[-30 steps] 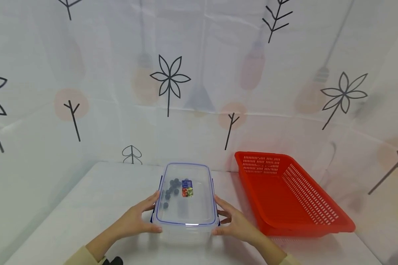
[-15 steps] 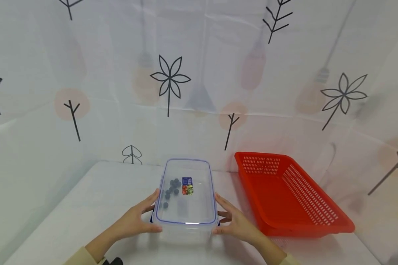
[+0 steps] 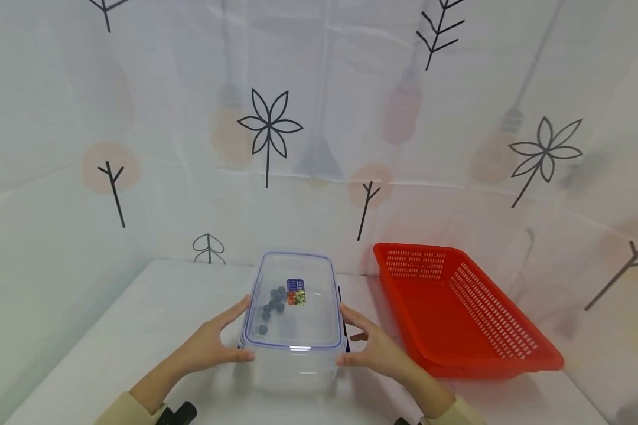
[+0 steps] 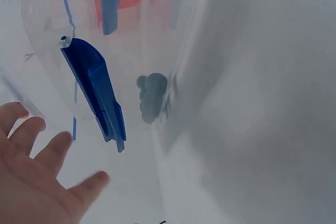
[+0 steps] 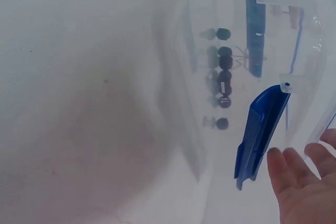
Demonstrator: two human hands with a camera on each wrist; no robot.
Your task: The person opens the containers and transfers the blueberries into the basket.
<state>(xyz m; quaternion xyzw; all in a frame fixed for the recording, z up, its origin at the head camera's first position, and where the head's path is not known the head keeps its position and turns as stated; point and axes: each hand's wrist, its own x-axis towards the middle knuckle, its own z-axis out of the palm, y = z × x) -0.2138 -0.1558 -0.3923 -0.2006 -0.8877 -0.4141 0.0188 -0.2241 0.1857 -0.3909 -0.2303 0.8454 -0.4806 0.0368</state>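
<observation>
Inside, clear lidded box [image 3: 292, 330] holds dark round berries [image 3: 272, 299].

No text, brand or number can be read. The lid [image 3: 292, 301] of the clear container carries one small blue sticker [image 3: 296, 292] with a colourful picture; its print is too small to make out.

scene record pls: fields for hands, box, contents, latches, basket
left hand: open, at box's left side
right hand: open, at box's right side
box: clear, lid on, upright on table
contents: small dark balls inside
latches: blue, both side ones flipped out
basket: red, right of box, apart from it
</observation>
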